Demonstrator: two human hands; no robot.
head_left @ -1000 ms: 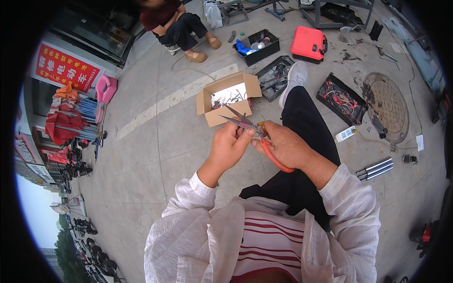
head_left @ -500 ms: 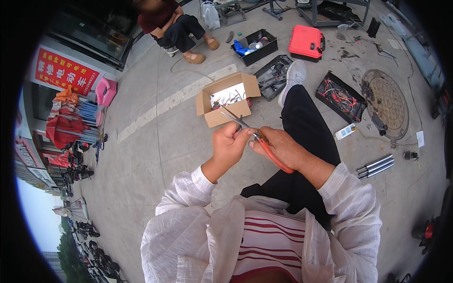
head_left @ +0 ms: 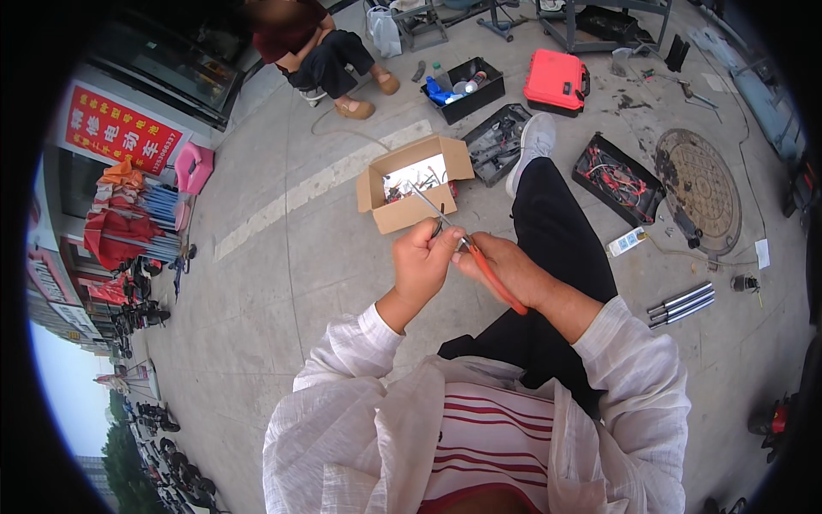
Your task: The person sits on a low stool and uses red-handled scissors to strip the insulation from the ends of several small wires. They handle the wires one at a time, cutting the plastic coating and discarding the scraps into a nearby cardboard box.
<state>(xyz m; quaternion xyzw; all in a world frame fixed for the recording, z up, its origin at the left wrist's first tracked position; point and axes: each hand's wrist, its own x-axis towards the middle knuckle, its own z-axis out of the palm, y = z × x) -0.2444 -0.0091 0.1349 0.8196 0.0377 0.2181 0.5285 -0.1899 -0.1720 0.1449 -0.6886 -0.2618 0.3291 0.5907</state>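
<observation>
In front of my chest, both hands meet over the paving. My right hand (head_left: 509, 269) is closed around pliers with orange-red handles (head_left: 498, 280), their jaws pointing up-left toward my left fingers. My left hand (head_left: 421, 265) is closed, thumb and forefinger pinching a small dark piece (head_left: 440, 224) beside the pliers' tip. A thin silvery strip or rod (head_left: 425, 202) sticks out beyond the fingers toward the box; which hand bears it I cannot tell. Just past my hands stands an open cardboard box (head_left: 392, 209) with a white bottom and small metal parts inside.
Around my outstretched leg (head_left: 561, 223) lie a black tray of red wires (head_left: 585, 176), a dark tray of parts (head_left: 494, 158), a black bin with bottles (head_left: 473, 109), a red case (head_left: 555, 79), a power strip (head_left: 627, 242) and metal tubes (head_left: 682, 301). A person (head_left: 330, 64) sits at upper left.
My left hand has shifted slightly right and turned a little more upright. The pliers' handles have swung slightly steeper, and the silvery strip now shows less spread at its near end.
</observation>
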